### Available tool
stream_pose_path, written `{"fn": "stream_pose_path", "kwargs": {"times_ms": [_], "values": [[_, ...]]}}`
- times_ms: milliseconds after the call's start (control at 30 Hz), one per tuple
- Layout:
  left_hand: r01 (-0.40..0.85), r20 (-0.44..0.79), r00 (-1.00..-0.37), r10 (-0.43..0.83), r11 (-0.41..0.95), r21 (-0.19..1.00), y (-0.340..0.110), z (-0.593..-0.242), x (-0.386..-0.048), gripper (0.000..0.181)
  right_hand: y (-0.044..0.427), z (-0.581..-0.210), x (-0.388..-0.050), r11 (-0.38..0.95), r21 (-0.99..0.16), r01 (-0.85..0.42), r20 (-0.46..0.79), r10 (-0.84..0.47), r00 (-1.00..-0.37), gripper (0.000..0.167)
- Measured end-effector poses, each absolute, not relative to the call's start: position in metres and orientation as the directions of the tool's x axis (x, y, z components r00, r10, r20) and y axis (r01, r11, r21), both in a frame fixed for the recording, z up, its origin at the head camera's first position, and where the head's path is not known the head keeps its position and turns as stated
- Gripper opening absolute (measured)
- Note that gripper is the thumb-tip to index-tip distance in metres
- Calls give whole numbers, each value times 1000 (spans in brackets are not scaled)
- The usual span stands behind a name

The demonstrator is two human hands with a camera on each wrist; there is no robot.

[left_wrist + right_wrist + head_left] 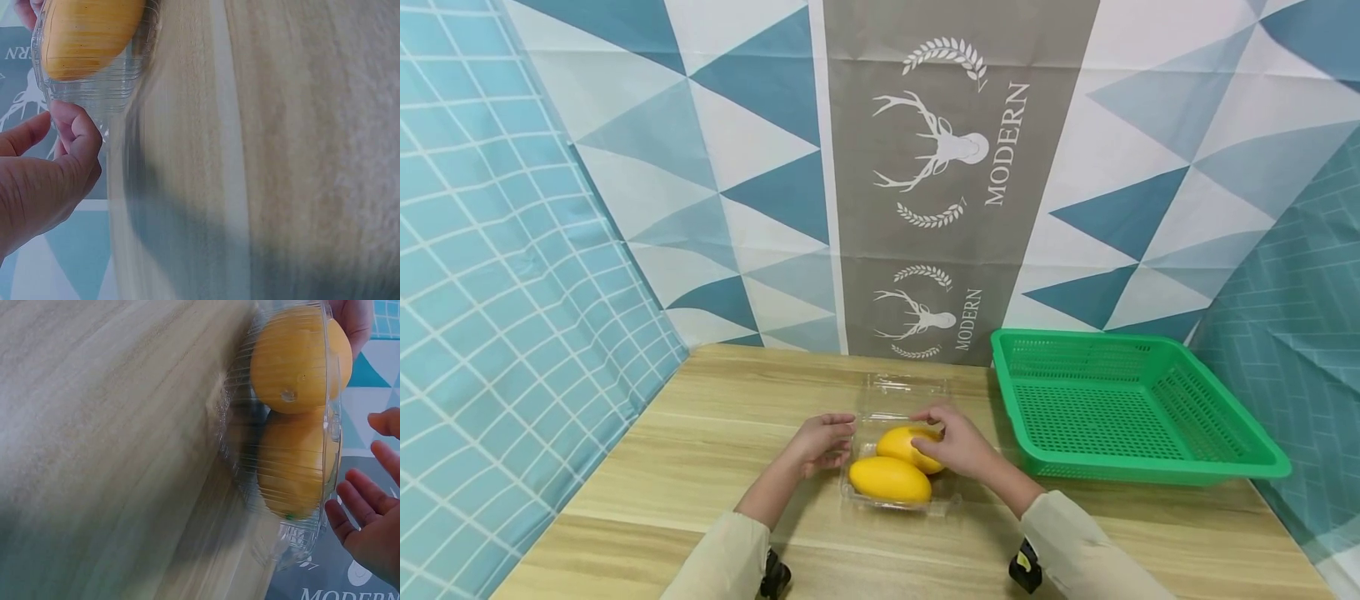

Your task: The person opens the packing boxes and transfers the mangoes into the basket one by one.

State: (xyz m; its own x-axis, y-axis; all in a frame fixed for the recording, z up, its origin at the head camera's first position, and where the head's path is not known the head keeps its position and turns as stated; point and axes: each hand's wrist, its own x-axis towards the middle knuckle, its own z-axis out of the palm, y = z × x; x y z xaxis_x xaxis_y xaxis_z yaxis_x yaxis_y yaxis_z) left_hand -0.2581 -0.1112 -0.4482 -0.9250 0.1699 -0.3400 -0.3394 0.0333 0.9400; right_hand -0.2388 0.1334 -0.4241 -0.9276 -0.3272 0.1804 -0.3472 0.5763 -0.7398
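Two yellow mangoes lie side by side in a clear plastic clamshell box on the table. The front mango [890,480] is seen whole from above, while the rear mango [897,443] is partly hidden by my right hand. The box [942,505] has its lid [904,398] folded back toward the wall. My left hand [826,443] is at the box's left side, its fingertips at the rim in the left wrist view. Over the rear mango and the box's right side is my right hand [957,442], fingers spread and loosely bent; the right wrist view shows nothing held in it.
A green plastic basket [1150,465] with perforated sides stands at the back right of the wooden table [685,467]. A patterned cloth wall [760,167] rises behind, with blue sheets at both sides. Black wrist cameras [1026,568] are strapped at both sleeves.
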Motion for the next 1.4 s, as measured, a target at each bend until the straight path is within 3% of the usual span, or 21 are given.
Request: {"fn": "stream_pose_path", "kwargs": {"times_ms": [200,600,1067,1400], "values": [[-321,-315,-923,222,11,947,-114,-448,-256,45,135,-424,-238,609,-688,-396,151,-413,-898,35],[-357,-354,-918,181,16,934,-110,-450,-258,41,139,-426,-243,681,-483,-551,111,-577,-809,54],[-355,-351,-915,197,18,935,-111,-449,-258,41,138,-426,-243,713,-274,-645,81,-651,-755,66],[-355,-350,-916,197,12,935,-112,-450,-261,41,135,-434,-241,736,-157,-658,70,-656,-751,71]]}}
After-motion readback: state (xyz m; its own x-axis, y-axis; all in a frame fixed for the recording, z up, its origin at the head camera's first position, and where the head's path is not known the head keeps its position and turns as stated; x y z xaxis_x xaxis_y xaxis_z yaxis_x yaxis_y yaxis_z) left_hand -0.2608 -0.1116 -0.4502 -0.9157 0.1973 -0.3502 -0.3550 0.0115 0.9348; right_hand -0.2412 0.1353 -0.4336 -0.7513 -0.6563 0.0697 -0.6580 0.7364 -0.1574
